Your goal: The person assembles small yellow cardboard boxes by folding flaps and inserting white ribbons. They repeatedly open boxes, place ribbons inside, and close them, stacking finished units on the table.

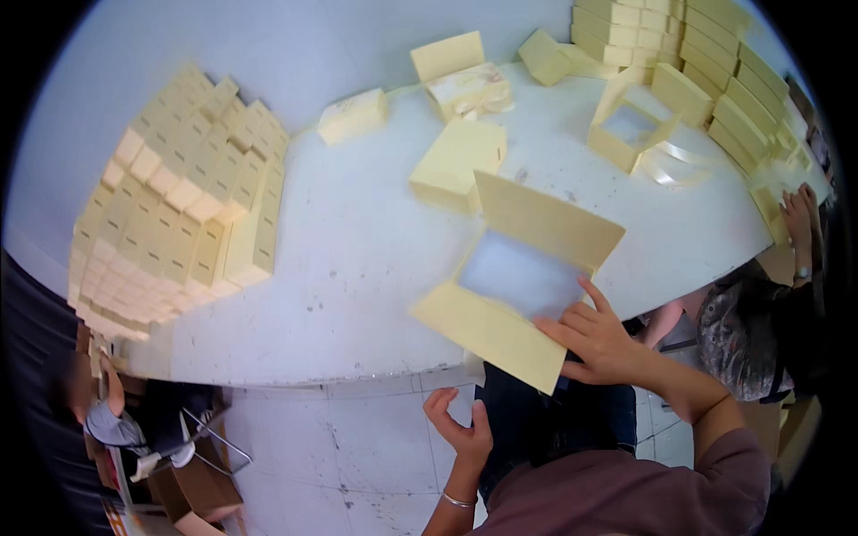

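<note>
Open cream cardboard box touched at right end by right hand, grip can't be told; left hand held empty, fingers wide.

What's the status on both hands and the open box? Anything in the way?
Left hand: empty, half-curled, off the box.
Right hand: at right end of open cream box, grip unclear.
Behind it: another cream box, contact unclear.

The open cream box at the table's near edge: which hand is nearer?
Right. The right hand touches the open cream box on its right side; the left hand is apart, below it in view.
</note>
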A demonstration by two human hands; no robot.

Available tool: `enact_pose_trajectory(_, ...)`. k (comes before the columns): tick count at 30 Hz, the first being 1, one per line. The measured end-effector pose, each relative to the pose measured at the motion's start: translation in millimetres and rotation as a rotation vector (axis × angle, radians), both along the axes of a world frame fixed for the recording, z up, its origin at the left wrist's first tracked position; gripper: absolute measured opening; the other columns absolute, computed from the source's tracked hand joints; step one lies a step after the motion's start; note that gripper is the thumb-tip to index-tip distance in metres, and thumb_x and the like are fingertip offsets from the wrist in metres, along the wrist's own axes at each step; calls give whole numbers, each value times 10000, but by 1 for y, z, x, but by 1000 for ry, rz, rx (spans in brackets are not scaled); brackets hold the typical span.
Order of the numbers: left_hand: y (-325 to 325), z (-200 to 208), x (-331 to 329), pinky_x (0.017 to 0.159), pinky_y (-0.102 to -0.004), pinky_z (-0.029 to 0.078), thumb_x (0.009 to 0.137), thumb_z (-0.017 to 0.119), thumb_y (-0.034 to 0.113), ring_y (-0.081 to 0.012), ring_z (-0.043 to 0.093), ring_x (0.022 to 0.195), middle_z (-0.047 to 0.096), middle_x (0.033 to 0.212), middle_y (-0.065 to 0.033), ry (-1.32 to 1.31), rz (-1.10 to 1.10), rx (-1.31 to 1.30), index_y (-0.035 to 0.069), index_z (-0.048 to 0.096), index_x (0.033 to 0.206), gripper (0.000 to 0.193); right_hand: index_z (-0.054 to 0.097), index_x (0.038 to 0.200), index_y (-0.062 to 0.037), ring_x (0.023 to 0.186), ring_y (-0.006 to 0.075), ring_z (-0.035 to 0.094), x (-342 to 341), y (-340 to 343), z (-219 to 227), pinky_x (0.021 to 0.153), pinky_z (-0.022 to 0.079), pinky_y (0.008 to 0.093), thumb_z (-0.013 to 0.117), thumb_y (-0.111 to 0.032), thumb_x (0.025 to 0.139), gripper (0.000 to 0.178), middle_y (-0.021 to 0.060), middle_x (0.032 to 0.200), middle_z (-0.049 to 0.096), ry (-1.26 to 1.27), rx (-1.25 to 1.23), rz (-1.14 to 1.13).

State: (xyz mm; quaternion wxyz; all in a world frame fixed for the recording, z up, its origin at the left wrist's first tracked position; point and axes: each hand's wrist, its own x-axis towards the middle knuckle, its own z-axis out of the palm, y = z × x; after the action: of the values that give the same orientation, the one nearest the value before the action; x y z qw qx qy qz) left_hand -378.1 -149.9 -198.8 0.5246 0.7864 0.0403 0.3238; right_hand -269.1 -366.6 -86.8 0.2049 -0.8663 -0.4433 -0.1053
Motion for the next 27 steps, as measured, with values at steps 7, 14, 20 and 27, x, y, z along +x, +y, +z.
enact_pose_trajectory(7,16,108,120,953,-462,301,713,687,185,-391,361,1147,380,1244,-232,-95,-96,557,19,429,1198,575,607,867,-42,678,226,535,2,-114,-10,1027,252,513,642,-135,630,257,56,653,481,-176,23,-280)
enact_pose_trajectory(14,4,143,296,979,-468,316,660,678,486,-417,310,1236,275,1372,-253,590,-39,950,100,302,1367,889,575,998,-5,972,306,490,49,-235,9,1024,292,377,572,-49,667,334,140,965,525,42,79,-527)
enact_pose_trajectory(20,34,159,259,929,-390,397,763,585,452,-322,465,1143,450,1260,-200,709,-583,7,69,329,1347,744,422,1246,9,1213,288,381,-27,-269,-16,1025,272,371,474,-6,752,496,158,1266,436,-401,413,-960)
enact_pose_trajectory(27,45,133,169,837,-507,473,846,405,527,-320,527,1086,496,1228,-148,976,-1081,-972,64,352,1321,665,517,1163,-21,1133,402,462,-1,-75,24,928,397,432,660,-77,704,484,259,1256,423,-166,368,-276)
